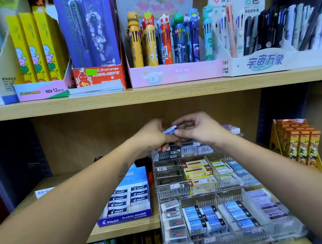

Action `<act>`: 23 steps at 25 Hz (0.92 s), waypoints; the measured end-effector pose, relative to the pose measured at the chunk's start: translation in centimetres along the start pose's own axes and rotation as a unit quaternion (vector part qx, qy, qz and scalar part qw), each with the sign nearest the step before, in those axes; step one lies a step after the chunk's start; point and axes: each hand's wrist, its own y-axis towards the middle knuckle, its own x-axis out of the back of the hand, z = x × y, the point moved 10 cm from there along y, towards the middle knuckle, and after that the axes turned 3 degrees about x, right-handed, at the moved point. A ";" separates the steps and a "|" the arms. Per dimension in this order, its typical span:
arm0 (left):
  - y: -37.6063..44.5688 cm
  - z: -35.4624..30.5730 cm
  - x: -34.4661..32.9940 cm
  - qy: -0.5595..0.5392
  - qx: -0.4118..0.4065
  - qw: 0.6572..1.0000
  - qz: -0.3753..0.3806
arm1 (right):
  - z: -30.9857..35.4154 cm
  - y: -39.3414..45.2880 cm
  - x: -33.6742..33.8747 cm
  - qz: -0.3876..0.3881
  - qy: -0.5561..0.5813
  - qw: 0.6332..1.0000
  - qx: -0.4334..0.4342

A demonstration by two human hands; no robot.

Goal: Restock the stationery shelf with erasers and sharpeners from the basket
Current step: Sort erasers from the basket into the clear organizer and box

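We stand at the wooden shelf (127,227), where the clear tiered display rack (207,195) already looks well filled: its lower and middle tiers hold rows of erasers, so much of the restocking seems done. The blue Pilot eraser box (125,205) just left of the rack is also stocked. The basket is out of view, so we cannot tell how much is left. Our left hand (152,137) and right hand (195,131) meet above the rack's top tier, both pinching one small blue-sleeved eraser (170,129) between curled fingertips. We judge it still has to be set into that top tier.
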 end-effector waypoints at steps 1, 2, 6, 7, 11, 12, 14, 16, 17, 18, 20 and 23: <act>-0.5 0.3 0.0 -0.018 0.017 1.000 0.006 | 0.2 -0.6 0.2 -0.010 0.002 1.000 -0.004; -1.0 0.6 0.0 -0.041 0.031 0.999 0.010 | 0.2 -1.3 0.5 -0.017 -0.002 1.000 -0.008; -3.4 1.7 -1.5 -0.118 0.058 0.990 0.053 | 0.6 -5.1 0.9 0.020 -0.084 0.996 0.004; -4.1 2.0 -2.2 -0.127 0.068 0.988 0.063 | 0.7 -6.1 0.8 0.037 -0.132 0.990 0.013; -6.9 2.6 -5.8 -0.136 0.099 0.981 0.101 | 1.0 -9.7 0.2 0.056 -0.291 0.953 0.064; -7.8 2.7 -6.6 -0.123 0.106 0.980 0.113 | 0.9 -10.7 0.1 0.059 -0.296 0.951 0.060; -9.2 3.1 -7.6 -0.103 0.123 0.978 0.132 | 0.3 -12.6 0.0 0.077 -0.320 0.943 0.052; -10.0 4.0 -8.0 -0.114 0.135 0.975 0.136 | -0.9 -13.9 -0.6 0.122 -0.359 0.925 0.035; -10.3 4.5 -8.2 -0.124 0.139 0.973 0.137 | -1.7 -14.6 -1.1 0.154 -0.367 0.917 0.016; -10.6 5.0 -8.4 -0.131 0.138 0.972 0.139 | -2.4 -15.1 -1.6 0.185 -0.370 0.910 -0.005; -11.1 5.7 -8.7 -0.140 0.131 0.971 0.143 | -3.2 -15.9 -2.7 0.231 -0.368 0.900 -0.031; -11.7 6.1 -8.8 -0.166 0.122 0.968 0.141 | -3.3 -15.9 -4.3 0.273 -0.383 0.882 -0.032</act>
